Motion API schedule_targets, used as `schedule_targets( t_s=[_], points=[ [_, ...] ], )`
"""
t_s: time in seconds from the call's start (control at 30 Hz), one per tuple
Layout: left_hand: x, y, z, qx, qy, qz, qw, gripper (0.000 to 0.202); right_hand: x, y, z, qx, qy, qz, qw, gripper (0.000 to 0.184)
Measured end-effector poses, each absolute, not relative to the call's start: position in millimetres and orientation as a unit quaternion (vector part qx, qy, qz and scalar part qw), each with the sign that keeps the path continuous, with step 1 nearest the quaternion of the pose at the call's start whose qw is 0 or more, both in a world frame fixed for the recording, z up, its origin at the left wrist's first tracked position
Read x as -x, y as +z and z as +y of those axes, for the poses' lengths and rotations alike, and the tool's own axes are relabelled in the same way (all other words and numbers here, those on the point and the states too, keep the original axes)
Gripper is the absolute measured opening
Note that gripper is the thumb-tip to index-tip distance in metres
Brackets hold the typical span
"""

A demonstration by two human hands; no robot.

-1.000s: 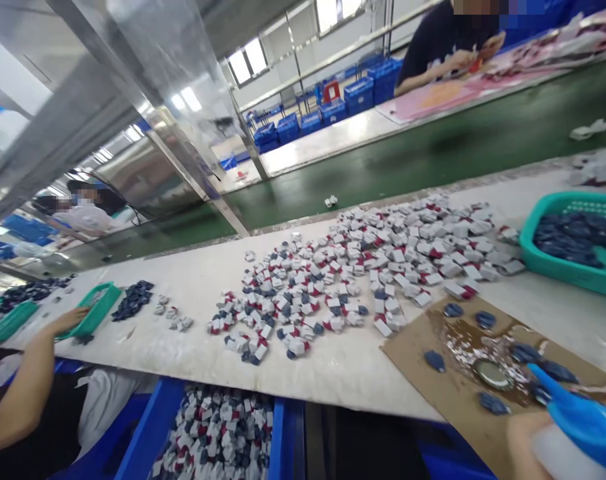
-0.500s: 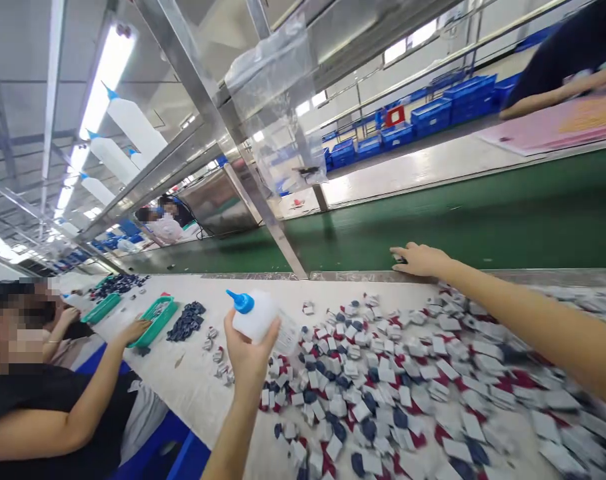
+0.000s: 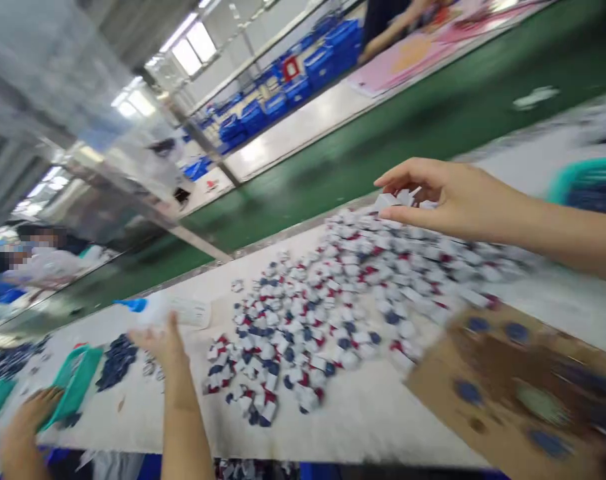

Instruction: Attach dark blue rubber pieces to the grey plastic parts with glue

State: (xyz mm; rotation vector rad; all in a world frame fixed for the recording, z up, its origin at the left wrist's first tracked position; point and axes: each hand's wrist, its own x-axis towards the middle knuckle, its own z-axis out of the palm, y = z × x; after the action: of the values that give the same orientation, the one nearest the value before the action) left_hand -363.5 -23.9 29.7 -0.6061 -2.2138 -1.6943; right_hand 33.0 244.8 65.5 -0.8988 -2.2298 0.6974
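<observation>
In the head view, my left hand (image 3: pixel 157 343) is closed around a white squeeze bottle (image 3: pixel 190 312) with a blue nozzle, tilted on its side above the table. Over the far edge of the pile, my right hand (image 3: pixel 445 193) curls its fingers and thumb around a few small white pieces (image 3: pixel 400 198). Below it spreads a wide pile of small white, navy and dark red pieces (image 3: pixel 327 300). Motion blurs the bottle and the pieces.
A brown board (image 3: pixel 433 380) with dark round patches lies at the right front. Teal baskets (image 3: pixel 75 387) stand left, where another person's hand (image 3: pixel 40 407) reaches in. A green conveyor belt (image 3: pixel 293 180) runs behind the table (image 3: pixel 353 427). A metal post (image 3: pixel 193 241) rises at the table's far edge.
The view has swung right, bringing the brown board and a right-hand teal basket into sight. My right hand has moved from the belt's edge to above the pile. The bottle stays with my left hand.
</observation>
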Motion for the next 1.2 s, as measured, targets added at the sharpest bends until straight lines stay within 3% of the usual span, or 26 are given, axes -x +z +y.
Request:
schedule_targets(
  t_s=[0.1,0.17,0.3,0.33,0.43,0.53,0.63,0.87,1.07,1.2],
  points=[
    [268,41,-25,0.228,-0.62,-0.73,0.176,0.06,-121,67,180,0.442,0.331,-0.754,0.356,0.046],
    [177,39,-32,0.307,-0.621,-0.712,0.113,0.043,-159,48,128,0.504,0.418,-0.661,0.368,0.05],
    [11,13,-44,0.539,-0.507,-0.655,-0.151,0.047,-170,-1,32,0.44,0.55,-0.612,0.361,0.055],
    [-14,6,-45,0.58,-0.467,-0.616,-0.257,0.043,-165,-9,16,0.414,0.573,-0.61,0.358,0.058],
    [-45,-7,-46,0.562,-0.441,-0.569,-0.406,0.035,-154,-16,-2,0.374,0.602,-0.622,0.333,0.056],
    [-36,-15,-49,0.476,-0.509,-0.604,-0.386,0.03,-164,-8,25,0.385,0.562,-0.657,0.324,0.058],
    [-19,-22,-51,0.348,-0.581,-0.641,-0.362,0.029,-188,-2,78,0.476,0.446,-0.68,0.335,0.05],
    [5,-40,-25,0.214,-0.631,-0.685,-0.294,0.042,-238,9,185,0.572,0.206,-0.739,0.289,0.041],
    [11,-55,-7,0.216,-0.583,-0.716,-0.317,0.051,-233,-12,268,0.486,0.21,-0.844,0.089,0.044],
    [13,-56,-9,0.256,-0.543,-0.72,-0.349,0.052,-233,-18,272,0.493,0.21,-0.843,0.048,0.028]
  ],
)
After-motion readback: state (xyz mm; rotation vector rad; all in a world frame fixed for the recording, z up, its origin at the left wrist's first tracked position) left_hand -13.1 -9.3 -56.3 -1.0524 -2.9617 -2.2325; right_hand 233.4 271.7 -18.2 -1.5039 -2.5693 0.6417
